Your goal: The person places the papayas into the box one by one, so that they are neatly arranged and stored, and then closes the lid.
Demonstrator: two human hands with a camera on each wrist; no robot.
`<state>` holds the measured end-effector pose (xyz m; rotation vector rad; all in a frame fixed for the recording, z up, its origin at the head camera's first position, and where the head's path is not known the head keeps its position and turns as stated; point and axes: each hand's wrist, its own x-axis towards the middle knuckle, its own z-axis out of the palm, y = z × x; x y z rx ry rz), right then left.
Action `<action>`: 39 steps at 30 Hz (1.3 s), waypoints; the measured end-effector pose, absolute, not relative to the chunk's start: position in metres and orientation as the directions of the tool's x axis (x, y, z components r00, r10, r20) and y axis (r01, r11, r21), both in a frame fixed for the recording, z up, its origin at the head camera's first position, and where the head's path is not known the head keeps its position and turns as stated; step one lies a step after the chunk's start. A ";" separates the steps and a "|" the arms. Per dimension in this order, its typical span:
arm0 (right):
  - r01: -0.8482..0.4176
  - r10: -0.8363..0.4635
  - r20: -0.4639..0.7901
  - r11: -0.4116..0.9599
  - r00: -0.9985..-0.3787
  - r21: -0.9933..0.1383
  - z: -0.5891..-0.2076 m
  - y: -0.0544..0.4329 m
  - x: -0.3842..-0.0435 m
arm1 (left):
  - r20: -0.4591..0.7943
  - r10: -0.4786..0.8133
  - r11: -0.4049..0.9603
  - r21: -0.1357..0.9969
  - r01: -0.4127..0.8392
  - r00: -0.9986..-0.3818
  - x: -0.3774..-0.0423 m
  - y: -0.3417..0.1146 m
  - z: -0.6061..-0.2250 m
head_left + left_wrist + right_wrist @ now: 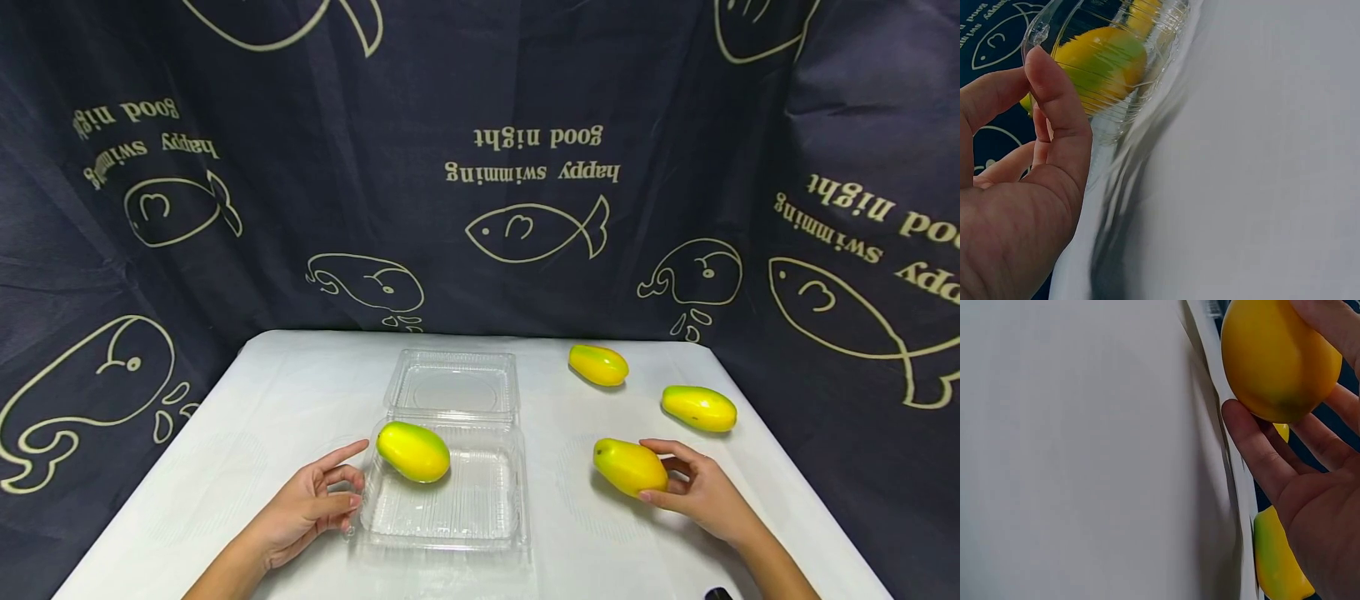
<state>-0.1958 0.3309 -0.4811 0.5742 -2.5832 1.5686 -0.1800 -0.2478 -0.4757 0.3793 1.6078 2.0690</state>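
Observation:
A clear plastic clamshell box (480, 533) lies with its lid (450, 360) folded back. One yellow-green papaya (414, 452) sits in the left part of its base. At the box's left edge my left hand (306, 510) pinches the rim; in the left wrist view the thumb and a finger meet at the clear plastic. To the right of the box, my right hand (697, 492) grips a second papaya (630, 467) between thumb and fingers. In the right wrist view that papaya (1275, 359) appears large, its far side hidden.
Two more papayas lie at the back right of the white table (300, 400), one near the back edge (598, 366) and one near the right edge (699, 408). A small black object (717, 593) shows at the front edge. Dark printed cloth (375, 167) hangs behind.

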 end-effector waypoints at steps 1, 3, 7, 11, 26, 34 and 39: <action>-0.350 -0.282 0.248 0.414 -0.927 -0.840 -0.481 0.330 -0.196 | -0.079 0.533 -0.187 0.960 -0.208 -0.842 -0.180 -0.248 -0.476; -0.355 -0.283 0.252 0.418 -0.925 -0.836 -0.481 0.329 -0.196 | -0.080 0.532 -0.185 0.960 -0.208 -0.843 -0.180 -0.248 -0.475; -0.367 -0.289 0.260 0.424 -0.921 -0.828 -0.480 0.326 -0.197 | -0.079 0.533 -0.187 0.960 -0.208 -0.843 -0.180 -0.248 -0.475; -0.377 -0.296 0.268 0.423 -0.917 -0.824 -0.480 0.323 -0.199 | -0.075 0.535 -0.190 0.960 -0.207 -0.842 -0.180 -0.248 -0.475; -0.369 -0.287 0.260 0.444 -0.922 -0.816 -0.483 0.314 -0.203 | -0.084 0.534 -0.183 0.960 -0.211 -0.842 -0.180 -0.247 -0.474; -0.386 -0.302 0.271 0.438 -0.914 -0.812 -0.481 0.305 -0.205 | -0.080 0.534 -0.182 0.961 -0.207 -0.841 -0.180 -0.247 -0.474; -0.396 -0.310 0.279 0.433 -0.909 -0.810 -0.480 0.299 -0.206 | -0.082 0.535 -0.183 0.960 -0.210 -0.841 -0.180 -0.248 -0.474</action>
